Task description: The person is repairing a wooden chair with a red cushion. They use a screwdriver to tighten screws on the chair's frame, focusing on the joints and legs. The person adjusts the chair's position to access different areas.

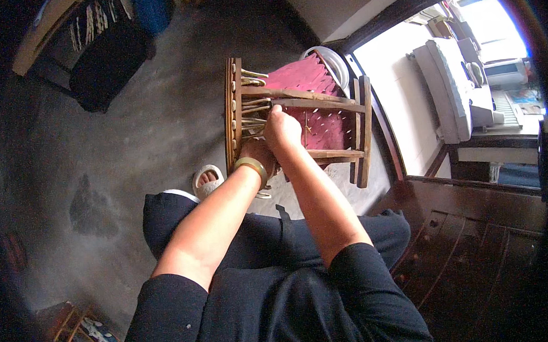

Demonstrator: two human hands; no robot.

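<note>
A wooden stool-like frame lies tipped in front of me. Its dark red panel has small slits and a jagged edge. Pale cords run in loops from the panel to the studded rail on the left. My right hand is closed at the cords, thumb side up; what it grips is too small to make out. Just below and left of it, my left hand, with a pale bangle at the wrist, reaches among the cords. Its fingers are mostly hidden.
A white basin stands behind the frame. To the far left are a table and a black bag-like object. A dark wooden panel lies to my right, below a bright doorway. One slippered foot rests beside the frame.
</note>
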